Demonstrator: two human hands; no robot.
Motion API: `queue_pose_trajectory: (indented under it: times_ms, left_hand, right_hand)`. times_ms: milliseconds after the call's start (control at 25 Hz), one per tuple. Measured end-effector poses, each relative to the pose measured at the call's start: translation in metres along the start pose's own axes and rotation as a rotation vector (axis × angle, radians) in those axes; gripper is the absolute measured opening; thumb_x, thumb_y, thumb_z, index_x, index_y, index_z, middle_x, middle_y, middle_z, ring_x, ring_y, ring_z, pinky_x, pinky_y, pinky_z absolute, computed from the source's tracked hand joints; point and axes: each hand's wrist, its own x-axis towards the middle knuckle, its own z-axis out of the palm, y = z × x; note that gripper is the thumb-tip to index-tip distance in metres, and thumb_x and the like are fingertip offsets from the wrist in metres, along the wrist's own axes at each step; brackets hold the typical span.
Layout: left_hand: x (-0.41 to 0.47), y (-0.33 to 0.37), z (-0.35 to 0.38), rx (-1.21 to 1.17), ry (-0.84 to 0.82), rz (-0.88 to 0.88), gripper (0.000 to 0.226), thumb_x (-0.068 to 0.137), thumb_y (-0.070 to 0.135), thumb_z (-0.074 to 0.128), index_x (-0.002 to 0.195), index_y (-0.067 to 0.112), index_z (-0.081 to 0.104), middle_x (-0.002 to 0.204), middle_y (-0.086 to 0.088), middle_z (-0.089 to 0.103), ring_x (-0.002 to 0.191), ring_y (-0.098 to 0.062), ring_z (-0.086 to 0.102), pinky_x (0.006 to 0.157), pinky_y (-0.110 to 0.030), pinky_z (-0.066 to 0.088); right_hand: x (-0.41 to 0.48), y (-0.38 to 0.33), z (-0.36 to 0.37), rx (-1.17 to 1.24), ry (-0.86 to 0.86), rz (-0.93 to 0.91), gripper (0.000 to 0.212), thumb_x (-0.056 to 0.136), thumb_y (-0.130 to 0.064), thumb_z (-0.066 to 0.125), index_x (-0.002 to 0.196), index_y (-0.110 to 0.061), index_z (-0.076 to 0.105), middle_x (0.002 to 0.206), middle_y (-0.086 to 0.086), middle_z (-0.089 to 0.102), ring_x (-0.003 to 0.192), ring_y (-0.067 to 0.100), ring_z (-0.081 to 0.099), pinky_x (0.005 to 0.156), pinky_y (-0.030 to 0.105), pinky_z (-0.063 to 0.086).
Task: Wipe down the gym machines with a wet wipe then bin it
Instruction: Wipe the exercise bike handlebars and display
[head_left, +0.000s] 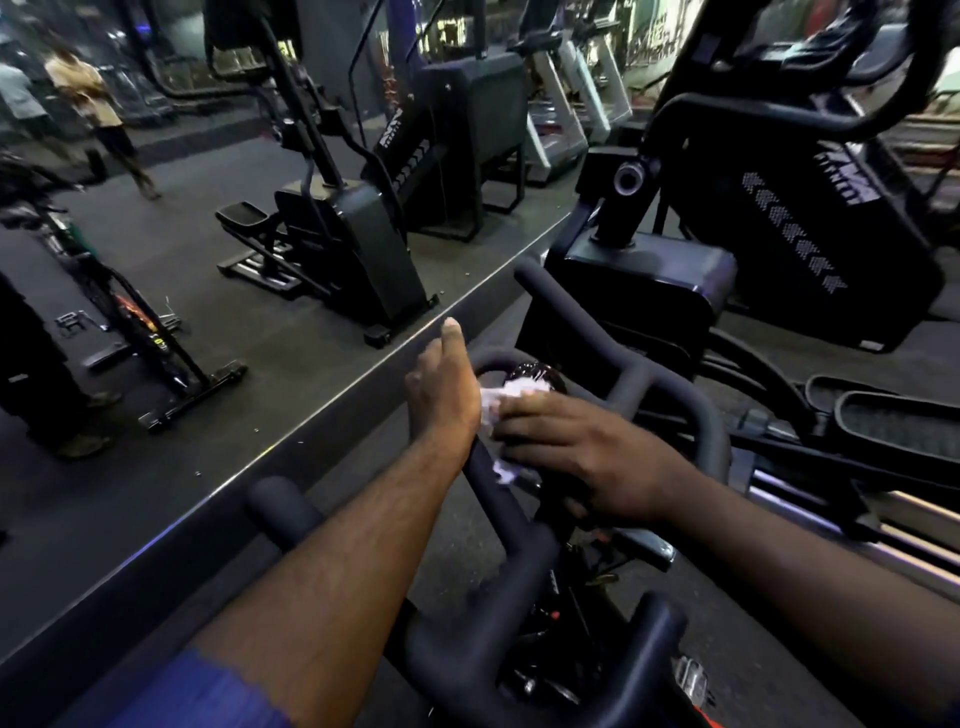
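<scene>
A black spin bike's handlebar (519, 525) fills the middle foreground. My right hand (582, 457) lies over its centre and holds a crumpled white wet wipe (493, 410) against the bar, fingers on top and thumb below. Beside it, my left hand (441, 395) grips the left side of the handlebar. One digit of that hand points forward; the others are hidden behind the hand. A round dark knob (535, 371) shows just beyond the wipe.
A wall mirror (208, 322) runs along the left and reflects machines and people walking. A black stepper machine (727, 249) stands right ahead, with its foot rails (883, 415) at the right. A bike pedal (691, 680) sits low down.
</scene>
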Motion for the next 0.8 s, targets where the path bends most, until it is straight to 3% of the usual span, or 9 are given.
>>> queue_pose_trajectory:
  times_ms: [80, 160, 280, 360, 440, 520, 600, 720, 800]
  left_hand:
    - [0.0, 0.002, -0.001, -0.008, -0.01, 0.018, 0.067, 0.104, 0.061, 0.032, 0.116, 0.007, 0.07, 0.122, -0.02, 0.07, 0.119, -0.038, 0.062, 0.107, -0.047, 0.045]
    - [0.001, 0.0, -0.002, -0.033, -0.032, -0.003, 0.061, 0.109, 0.054, 0.032, 0.129, 0.009, 0.067, 0.132, -0.018, 0.066, 0.125, -0.034, 0.059, 0.101, -0.038, 0.043]
    - [0.0, 0.0, -0.009, -0.018, -0.106, 0.014, 0.06, 0.111, 0.053, 0.027, 0.135, 0.011, 0.063, 0.138, -0.016, 0.063, 0.128, -0.032, 0.056, 0.09, -0.033, 0.035]
    - [0.001, -0.001, -0.01, 0.032, -0.143, 0.037, 0.06, 0.111, 0.052, 0.027, 0.132, 0.01, 0.062, 0.136, -0.019, 0.063, 0.125, -0.035, 0.056, 0.085, -0.032, 0.033]
    - [0.003, -0.003, -0.01, 0.071, -0.167, 0.04, 0.06, 0.11, 0.055, 0.026, 0.129, 0.011, 0.061, 0.131, -0.018, 0.064, 0.113, -0.034, 0.059, 0.083, -0.032, 0.032]
    - [0.005, -0.003, -0.011, 0.099, -0.186, 0.049, 0.06, 0.109, 0.057, 0.025, 0.127, 0.011, 0.06, 0.128, -0.018, 0.065, 0.11, -0.034, 0.06, 0.083, -0.034, 0.033]
    - [0.006, -0.006, -0.011, 0.118, -0.201, 0.064, 0.062, 0.108, 0.058, 0.024, 0.128, 0.011, 0.059, 0.128, -0.02, 0.065, 0.116, -0.038, 0.061, 0.085, -0.038, 0.038]
    - [0.006, -0.006, -0.012, 0.097, -0.212, 0.08, 0.062, 0.108, 0.059, 0.024, 0.127, 0.011, 0.059, 0.126, -0.018, 0.066, 0.115, -0.037, 0.061, 0.089, -0.042, 0.043]
    - [0.006, -0.005, -0.014, 0.112, -0.206, 0.071, 0.063, 0.107, 0.06, 0.023, 0.126, 0.012, 0.059, 0.123, -0.015, 0.066, 0.113, -0.035, 0.062, 0.097, -0.046, 0.048]
  right_hand:
    - [-0.01, 0.0, 0.002, -0.118, -0.032, -0.032, 0.037, 0.109, -0.018, 0.045, 0.123, 0.005, 0.071, 0.141, 0.017, 0.063, 0.145, 0.034, 0.048, 0.121, 0.051, 0.036]
    - [0.012, 0.002, 0.003, -0.254, 0.026, 0.032, 0.034, 0.107, -0.021, 0.049, 0.121, -0.004, 0.074, 0.13, 0.011, 0.07, 0.135, 0.029, 0.058, 0.118, 0.048, 0.04]
    - [0.057, 0.002, -0.003, 0.01, 0.238, 0.561, 0.024, 0.088, -0.02, 0.056, 0.094, -0.011, 0.077, 0.093, 0.0, 0.076, 0.092, 0.017, 0.068, 0.086, 0.04, 0.054]
    - [0.057, 0.008, -0.004, 0.162, 0.392, 0.923, 0.028, 0.085, -0.025, 0.053, 0.086, -0.011, 0.077, 0.087, 0.001, 0.077, 0.086, 0.01, 0.069, 0.084, 0.036, 0.052]
    - [0.036, 0.003, 0.001, 0.196, 0.404, 1.125, 0.032, 0.085, -0.017, 0.051, 0.092, -0.003, 0.079, 0.095, 0.007, 0.078, 0.091, 0.012, 0.069, 0.08, 0.022, 0.05]
    - [0.018, -0.018, 0.013, 0.268, 0.42, 1.185, 0.03, 0.089, -0.005, 0.052, 0.103, 0.0, 0.078, 0.104, 0.01, 0.078, 0.099, 0.013, 0.068, 0.084, 0.014, 0.049]
    - [0.007, -0.029, 0.026, 0.213, 0.497, 1.317, 0.026, 0.096, -0.008, 0.058, 0.113, -0.011, 0.078, 0.112, 0.006, 0.078, 0.108, 0.018, 0.069, 0.097, 0.024, 0.052]
    - [0.005, -0.055, 0.044, -0.172, 0.406, 1.374, 0.03, 0.09, -0.007, 0.064, 0.113, -0.021, 0.077, 0.102, 0.005, 0.079, 0.099, 0.022, 0.072, 0.082, 0.019, 0.045]
    - [0.012, -0.077, 0.046, -0.253, 0.304, 1.35, 0.015, 0.089, -0.016, 0.067, 0.1, -0.021, 0.076, 0.085, 0.004, 0.077, 0.084, 0.025, 0.074, 0.071, 0.025, 0.049]
